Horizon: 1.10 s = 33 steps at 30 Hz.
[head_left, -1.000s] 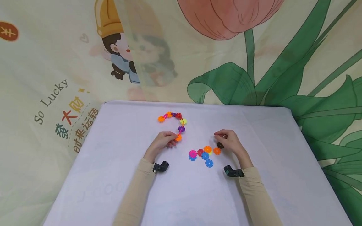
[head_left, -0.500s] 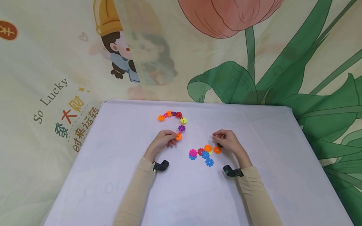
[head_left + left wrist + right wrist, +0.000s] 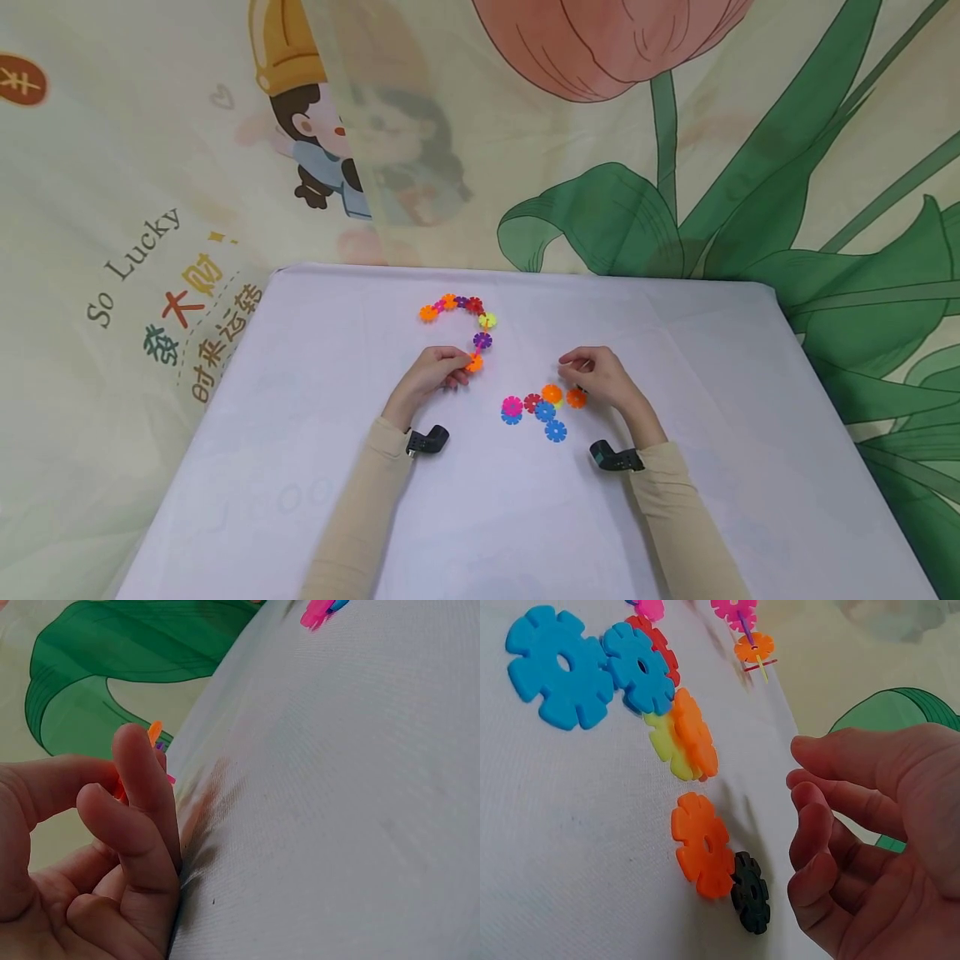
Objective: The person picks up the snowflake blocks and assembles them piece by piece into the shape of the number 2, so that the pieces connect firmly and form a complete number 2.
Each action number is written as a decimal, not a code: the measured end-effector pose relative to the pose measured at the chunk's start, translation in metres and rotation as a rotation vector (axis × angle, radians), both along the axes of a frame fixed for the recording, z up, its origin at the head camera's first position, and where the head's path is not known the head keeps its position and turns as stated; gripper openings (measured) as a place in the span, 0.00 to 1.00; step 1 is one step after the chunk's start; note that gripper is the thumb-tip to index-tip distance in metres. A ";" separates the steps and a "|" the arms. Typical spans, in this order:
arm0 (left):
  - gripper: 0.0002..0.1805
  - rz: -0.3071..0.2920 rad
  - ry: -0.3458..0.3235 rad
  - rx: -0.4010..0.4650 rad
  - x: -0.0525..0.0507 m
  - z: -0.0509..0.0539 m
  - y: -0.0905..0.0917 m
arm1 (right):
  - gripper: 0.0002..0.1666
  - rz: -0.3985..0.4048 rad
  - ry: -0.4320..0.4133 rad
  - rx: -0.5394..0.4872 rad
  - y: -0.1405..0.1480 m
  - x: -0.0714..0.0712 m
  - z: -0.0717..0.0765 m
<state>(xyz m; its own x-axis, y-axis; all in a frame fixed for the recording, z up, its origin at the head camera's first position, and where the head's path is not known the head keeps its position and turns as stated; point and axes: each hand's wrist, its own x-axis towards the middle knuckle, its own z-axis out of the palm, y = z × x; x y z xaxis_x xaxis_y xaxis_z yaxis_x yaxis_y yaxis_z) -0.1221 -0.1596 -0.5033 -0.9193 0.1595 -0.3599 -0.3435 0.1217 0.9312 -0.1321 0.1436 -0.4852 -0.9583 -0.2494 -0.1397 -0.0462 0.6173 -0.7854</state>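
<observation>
In the head view a curved chain of interlocking notched plastic discs [image 3: 482,341] lies toward the back of the table. My left hand [image 3: 433,372] pinches the orange disc [image 3: 475,363] at the chain's near end. In the left wrist view the fingers hide most of that disc. My right hand [image 3: 602,372] hovers with loosely bent fingers, nothing visible between them. Below it in the right wrist view lie a loose orange disc [image 3: 704,846] and a black disc [image 3: 751,893], touching or overlapping. The right hand mostly covers the black disc in the head view.
Several loose discs lie between the hands: a pink disc [image 3: 512,406] overlapping a blue one, a red disc [image 3: 532,403], another orange disc [image 3: 552,393] over a yellow-green one, and a blue disc [image 3: 556,431]. The white-covered table [image 3: 315,400] meets a printed cloth backdrop behind.
My right hand has shifted slightly left, covering more of the black disc in the head view. The left hand keeps its pinch, and the chain stays in place.
</observation>
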 end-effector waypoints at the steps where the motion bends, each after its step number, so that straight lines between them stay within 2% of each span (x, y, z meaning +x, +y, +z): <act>1: 0.12 0.001 0.001 -0.001 0.000 0.000 0.000 | 0.14 0.003 -0.001 -0.002 0.000 0.000 0.000; 16: 0.12 0.004 -0.001 -0.012 0.000 -0.001 0.000 | 0.12 0.067 0.006 -0.005 -0.008 0.002 0.003; 27: 0.12 -0.004 0.005 -0.011 -0.001 -0.001 0.001 | 0.11 0.084 -0.009 0.003 -0.016 0.002 0.008; 33: 0.12 0.002 0.004 -0.003 -0.001 -0.001 0.001 | 0.11 0.090 0.000 0.010 -0.018 0.000 0.005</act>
<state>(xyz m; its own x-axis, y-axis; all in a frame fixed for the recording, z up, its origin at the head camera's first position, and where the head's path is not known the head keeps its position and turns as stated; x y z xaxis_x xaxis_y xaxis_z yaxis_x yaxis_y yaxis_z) -0.1232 -0.1583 -0.5046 -0.9210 0.1565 -0.3567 -0.3401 0.1234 0.9323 -0.1319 0.1259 -0.4800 -0.9321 -0.3329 -0.1425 -0.1019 0.6188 -0.7789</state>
